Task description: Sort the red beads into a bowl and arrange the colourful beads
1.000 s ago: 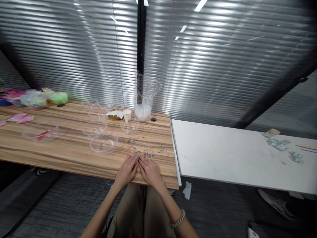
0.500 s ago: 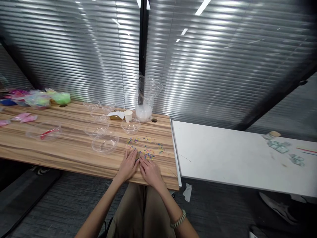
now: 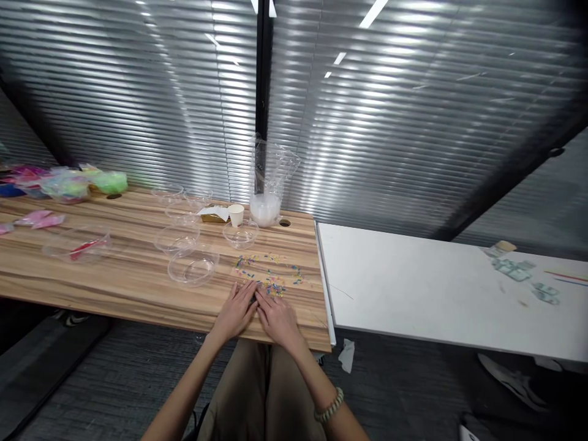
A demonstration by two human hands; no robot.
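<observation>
My left hand [image 3: 236, 313] and my right hand [image 3: 277, 318] lie flat, side by side, on the wooden table [image 3: 114, 275] near its front edge, fingers stretched out and apart, holding nothing. Their fingertips touch the near edge of a scatter of small coloured beads [image 3: 271, 272] spread on the wood. A clear plastic bowl [image 3: 192, 267] sits just left of the beads, with two more clear bowls [image 3: 176, 239] [image 3: 240, 232] behind it.
A small paper cup [image 3: 236, 214], a clear bag of white stuff [image 3: 265, 196] and a gold box [image 3: 212, 214] stand at the back. Coloured bags [image 3: 68, 182] lie far left. A white table [image 3: 436, 288] adjoins on the right with small items [image 3: 519, 269].
Both hands stay flat at the beads' near edge with little movement; the view has shifted slightly.
</observation>
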